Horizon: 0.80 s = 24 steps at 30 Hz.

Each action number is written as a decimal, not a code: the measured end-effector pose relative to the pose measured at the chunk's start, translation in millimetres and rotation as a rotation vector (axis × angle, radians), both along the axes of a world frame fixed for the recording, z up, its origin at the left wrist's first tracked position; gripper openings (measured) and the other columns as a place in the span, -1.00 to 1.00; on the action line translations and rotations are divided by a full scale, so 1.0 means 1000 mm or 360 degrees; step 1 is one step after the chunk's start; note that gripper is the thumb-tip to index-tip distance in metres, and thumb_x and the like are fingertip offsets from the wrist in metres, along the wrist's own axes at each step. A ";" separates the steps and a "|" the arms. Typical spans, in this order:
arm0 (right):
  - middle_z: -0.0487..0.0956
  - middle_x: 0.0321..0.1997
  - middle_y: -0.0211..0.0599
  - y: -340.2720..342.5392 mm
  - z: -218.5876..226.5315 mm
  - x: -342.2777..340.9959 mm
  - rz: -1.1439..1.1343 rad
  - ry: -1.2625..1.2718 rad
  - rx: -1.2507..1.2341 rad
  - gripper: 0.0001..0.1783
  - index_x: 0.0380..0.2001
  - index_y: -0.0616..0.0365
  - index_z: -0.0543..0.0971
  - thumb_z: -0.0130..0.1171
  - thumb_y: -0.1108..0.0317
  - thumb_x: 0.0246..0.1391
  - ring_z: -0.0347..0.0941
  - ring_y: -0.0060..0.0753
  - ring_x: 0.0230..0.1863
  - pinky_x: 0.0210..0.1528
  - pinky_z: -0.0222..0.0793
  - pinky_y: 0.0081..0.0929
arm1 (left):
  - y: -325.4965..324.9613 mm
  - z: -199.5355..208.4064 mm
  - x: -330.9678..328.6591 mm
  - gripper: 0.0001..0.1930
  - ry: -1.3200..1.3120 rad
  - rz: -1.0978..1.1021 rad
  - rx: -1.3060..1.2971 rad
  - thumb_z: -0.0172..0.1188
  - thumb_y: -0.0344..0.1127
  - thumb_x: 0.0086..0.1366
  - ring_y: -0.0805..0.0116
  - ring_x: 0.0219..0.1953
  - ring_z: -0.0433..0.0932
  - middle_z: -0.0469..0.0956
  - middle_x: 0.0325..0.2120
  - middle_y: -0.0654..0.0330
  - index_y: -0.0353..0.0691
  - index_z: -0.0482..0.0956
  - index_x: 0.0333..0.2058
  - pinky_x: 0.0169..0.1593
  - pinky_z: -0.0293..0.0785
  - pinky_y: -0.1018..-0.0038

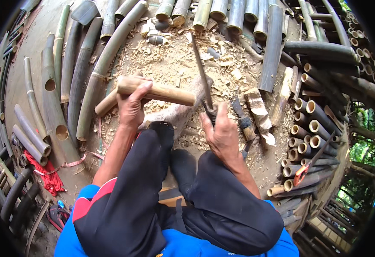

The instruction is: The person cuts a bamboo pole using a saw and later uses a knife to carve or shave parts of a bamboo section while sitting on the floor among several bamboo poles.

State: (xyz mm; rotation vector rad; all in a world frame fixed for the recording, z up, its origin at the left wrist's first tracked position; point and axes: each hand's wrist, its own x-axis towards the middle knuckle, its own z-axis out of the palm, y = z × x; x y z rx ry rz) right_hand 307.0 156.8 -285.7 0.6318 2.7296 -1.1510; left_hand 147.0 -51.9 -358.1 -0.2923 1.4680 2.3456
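Observation:
My left hand (132, 105) is closed round a smooth, light-brown round wooden piece (166, 92), held crosswise above the ground. A second stick (106, 104) slants down to the left behind it; I cannot tell whether the two are joined. In my right hand (222, 132) is a machete (201, 68), its narrow dark blade pointing up and away from me. Dark wrapping shows at its grip. Below and between the hands lies a pale, curved log (183, 112). Right of my right hand, a second knife (243, 120) with a wooden handle rests among the shavings.
Wood chips (153, 64) cover the ground ahead. Long bamboo poles (106, 68) lie at left, with a red cloth (48, 175) and a pink measuring tape (73, 162). Cut bamboo tubes (316, 126) are stacked at right, with an orange-handled saw (301, 173) on them. Split wood (258, 109) lies nearby.

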 end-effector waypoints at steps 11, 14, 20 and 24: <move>0.62 -0.43 0.14 -0.005 -0.021 0.006 0.0040 -0.0013 0.0140 -0.68 -0.07 0.26 0.35 0.23 0.33 0.31 0.65 0.22 -0.38 -0.38 0.54 -0.07 | -0.005 0.002 0.015 -0.49 0.0341 -0.0189 0.0014 0.42 -0.52 0.16 0.17 0.01 0.65 0.60 -0.12 0.09 -0.27 0.46 0.09 0.16 0.61 0.18; 0.62 -0.43 0.13 -0.012 0.009 0.004 0.0053 0.0730 0.0012 -0.65 -0.04 0.27 0.36 0.26 0.33 0.31 0.65 0.19 -0.39 -0.37 0.56 -0.09 | -0.009 0.005 0.019 -0.52 0.0261 -0.0176 -0.0215 0.47 -0.47 0.16 0.31 -0.05 0.64 0.60 -0.13 0.15 -0.24 0.50 0.05 0.07 0.66 0.28; 0.59 -0.50 0.20 0.006 -0.061 0.004 0.0104 -0.0041 0.0321 -0.65 -0.10 0.29 0.33 0.22 0.28 0.31 0.63 0.26 -0.46 -0.42 0.56 0.00 | 0.011 0.023 0.023 -0.47 0.0491 -0.0342 -0.0453 0.54 -0.46 0.09 0.39 -0.12 0.64 0.61 -0.17 0.20 -0.25 0.53 0.04 0.01 0.67 0.38; 0.61 -0.46 0.24 -0.010 0.008 0.002 0.0104 -0.0117 0.0134 -0.65 -0.13 0.26 0.33 0.21 0.22 0.34 0.63 0.29 -0.43 -0.42 0.55 0.01 | 0.008 0.018 0.023 -0.53 0.0243 -0.0029 -0.0103 0.53 -0.50 0.13 0.45 -0.21 0.66 0.63 -0.23 0.22 -0.30 0.54 -0.01 -0.10 0.72 0.45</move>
